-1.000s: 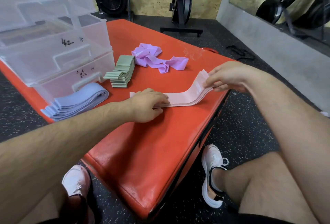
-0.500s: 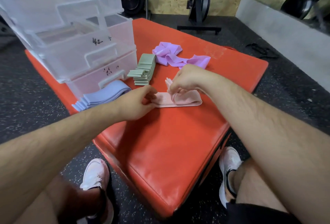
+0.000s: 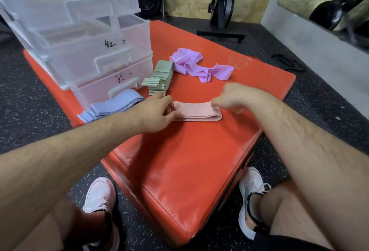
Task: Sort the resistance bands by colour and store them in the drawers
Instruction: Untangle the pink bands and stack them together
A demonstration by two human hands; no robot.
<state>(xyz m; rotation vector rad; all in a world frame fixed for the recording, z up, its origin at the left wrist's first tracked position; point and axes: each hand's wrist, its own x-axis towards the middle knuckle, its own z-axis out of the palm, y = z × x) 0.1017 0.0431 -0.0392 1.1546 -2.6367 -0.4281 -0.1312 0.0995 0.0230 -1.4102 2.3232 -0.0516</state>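
Doubled over since a second ago, the pink band is lying shorter, mid-mat. At the left, the drawers are seemingly holding nothing yet, with folded blue just near them. The left hand is pinching pink's left end, and green is sitting folded beyond. Purple is still lying loose. The right hand is curling over pink's right end, grip unclear.
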